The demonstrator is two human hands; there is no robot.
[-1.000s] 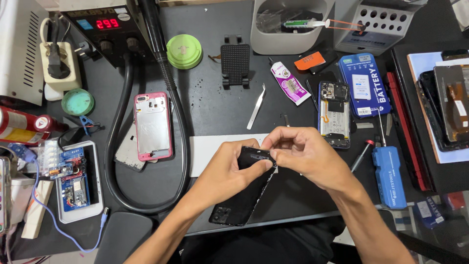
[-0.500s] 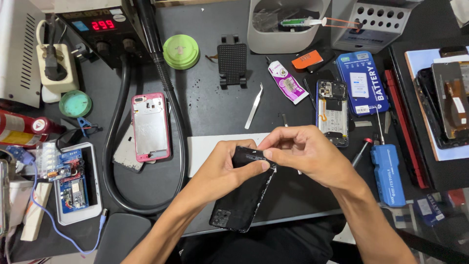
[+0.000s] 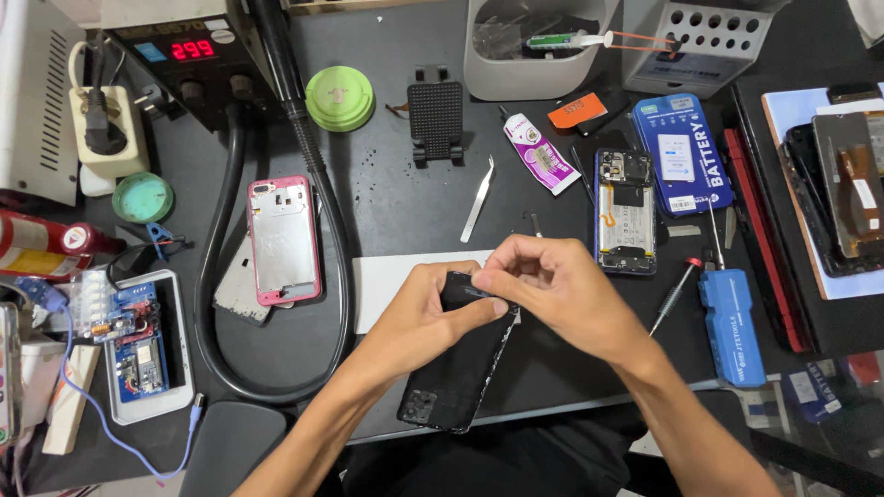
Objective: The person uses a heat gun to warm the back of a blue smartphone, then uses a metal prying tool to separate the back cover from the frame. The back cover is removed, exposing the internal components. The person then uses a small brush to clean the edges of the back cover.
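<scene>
While both hands meet over the middle of the dark work mat (image 3: 552,368), the left hand (image 3: 419,317) grips the upper end of a black phone back cover (image 3: 460,364), its thumb lying across the top edge and its fingers curled underneath. The right hand (image 3: 552,285) is closed in a pinch at that same top edge, fingertips pressed together on something too small to make out. The cover slants down and away from the hands toward the person's body, its camera cut-out at the low end and a pale line running along its right edge.

Just behind the hands lies a white sheet (image 3: 387,281), partly covered by the left hand. Beyond the right hand's knuckles stands an opened phone (image 3: 626,212) with its battery and boards exposed, and just beside that, farther right, a blue battery box (image 3: 683,155). To the right of the right wrist rests a blue screwdriver case (image 3: 730,327), with a red-tipped screwdriver (image 3: 675,294) between it and the hand. Beyond the left hand lie metal tweezers (image 3: 478,199) and a small glue tube (image 3: 539,152). Well to the left of the left hand sits a pink phone frame (image 3: 284,239), ringed by a black hose (image 3: 221,304) that leads up to a hot-air station (image 3: 189,60) with a red display.
</scene>
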